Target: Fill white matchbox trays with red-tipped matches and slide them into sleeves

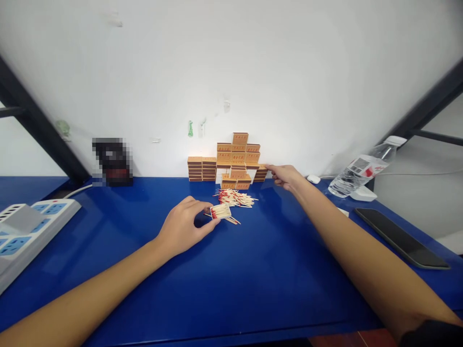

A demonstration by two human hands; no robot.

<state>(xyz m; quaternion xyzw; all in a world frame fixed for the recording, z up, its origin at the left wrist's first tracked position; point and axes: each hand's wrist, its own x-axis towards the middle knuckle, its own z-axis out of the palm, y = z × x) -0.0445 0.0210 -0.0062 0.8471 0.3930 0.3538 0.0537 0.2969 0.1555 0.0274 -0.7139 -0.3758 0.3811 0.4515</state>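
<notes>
My left hand (186, 221) pinches a white matchbox tray (226, 211) filled with red-tipped matches, held just above the blue table. Behind and beneath it lies a heap of loose matches (237, 198), with a few strays (232, 220) beside the tray. My right hand (285, 176) reaches to the right-hand stack of matchboxes (259, 173), its fingers closed at the top of that stack. Whether a box is between the fingertips I cannot make out. In the middle, orange matchboxes (238, 156) rise in a stepped pile against the wall, and a lower stack (201, 169) stands at its left.
On the left are a power strip (54, 226) and a blurred dark object (114, 162). A tilted water bottle (361, 168), a white earphone case (313, 179) and a phone (401, 237) are on the right. The white wall (231, 62) bounds the table's back.
</notes>
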